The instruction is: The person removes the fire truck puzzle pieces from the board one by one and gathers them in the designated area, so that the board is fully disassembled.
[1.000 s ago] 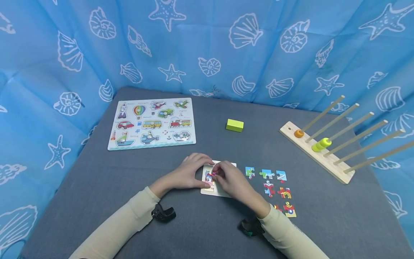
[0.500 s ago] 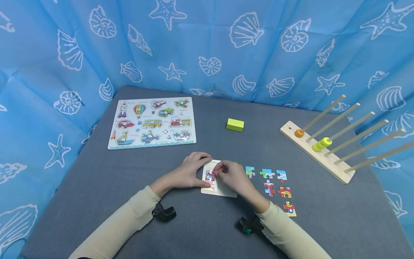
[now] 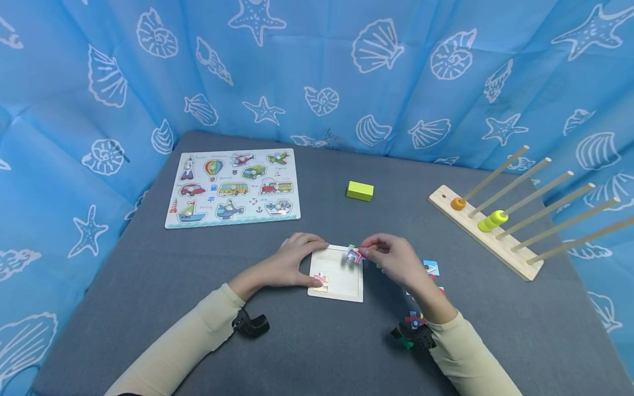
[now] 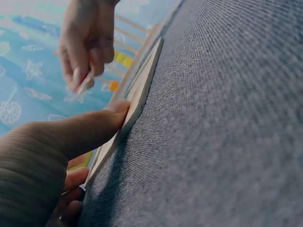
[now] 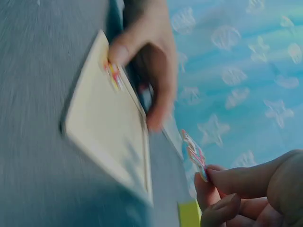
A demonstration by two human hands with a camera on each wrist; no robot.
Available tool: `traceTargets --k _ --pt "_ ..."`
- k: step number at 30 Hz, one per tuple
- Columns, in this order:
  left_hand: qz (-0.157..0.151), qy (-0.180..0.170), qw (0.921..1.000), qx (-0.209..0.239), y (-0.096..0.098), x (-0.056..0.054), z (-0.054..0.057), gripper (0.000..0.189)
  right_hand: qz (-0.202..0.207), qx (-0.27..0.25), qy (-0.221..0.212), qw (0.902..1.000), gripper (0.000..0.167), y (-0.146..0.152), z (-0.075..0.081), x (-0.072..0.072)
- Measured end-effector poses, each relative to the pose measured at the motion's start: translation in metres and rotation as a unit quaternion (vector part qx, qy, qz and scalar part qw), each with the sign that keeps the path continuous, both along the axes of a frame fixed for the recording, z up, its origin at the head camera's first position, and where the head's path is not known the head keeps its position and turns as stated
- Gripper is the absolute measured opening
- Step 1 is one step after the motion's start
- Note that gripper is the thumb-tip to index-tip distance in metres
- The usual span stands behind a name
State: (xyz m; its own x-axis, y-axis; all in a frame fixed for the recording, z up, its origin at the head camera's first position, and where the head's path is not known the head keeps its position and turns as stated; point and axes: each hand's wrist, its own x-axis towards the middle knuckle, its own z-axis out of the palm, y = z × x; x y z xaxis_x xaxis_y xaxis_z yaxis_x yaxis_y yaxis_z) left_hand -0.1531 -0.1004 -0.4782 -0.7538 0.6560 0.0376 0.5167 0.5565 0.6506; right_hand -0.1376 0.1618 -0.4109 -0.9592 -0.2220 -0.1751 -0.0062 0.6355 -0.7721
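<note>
A small square wooden puzzle tray [image 3: 342, 283] lies on the grey table. My left hand [image 3: 287, 265] grips its left side, thumb [image 4: 97, 130] at the near part and fingers at the far corner. One jigsaw piece [image 3: 322, 279], pinkish, sits in the tray's near left corner beside that thumb. Above the tray's far right corner, my right hand [image 3: 396, 261] pinches another jigsaw piece [image 5: 195, 153], red, white and blue, between thumb and fingertips. More loose jigsaw pieces [image 3: 431, 268] lie to the right, partly hidden by the right hand and forearm.
A vehicle peg puzzle board [image 3: 233, 206] lies at the back left. A yellow-green block [image 3: 360, 191] is behind the tray. A wooden peg stand [image 3: 482, 234] with orange and yellow beads stands at the right. A blue shell-print curtain [image 3: 317, 71] borders the table.
My right hand has lifted the red, white and blue piece from the tray's left side and carried it right. The left hand stays on the tray.
</note>
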Motion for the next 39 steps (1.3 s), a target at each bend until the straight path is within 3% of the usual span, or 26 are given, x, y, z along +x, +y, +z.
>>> traceTargets --k 8,17,29,39 --pt "-0.010 0.000 0.9999 -0.003 -0.001 0.000 0.001 0.078 -0.005 0.046 -0.044 0.9980 0.016 0.049 0.007 0.013" --pt "-0.014 0.005 0.9999 0.000 -0.003 0.002 -0.001 0.076 0.057 0.047 -0.047 0.9962 0.010 0.058 -0.005 0.024" --pt "-0.013 -0.003 0.9999 -0.001 -0.001 0.002 0.002 0.076 0.054 0.098 -0.020 0.9935 0.009 0.059 -0.008 0.028" --pt "-0.014 -0.004 0.9999 -0.006 -0.001 0.001 0.000 0.076 0.144 0.161 0.056 0.9748 0.028 0.059 -0.013 0.031"
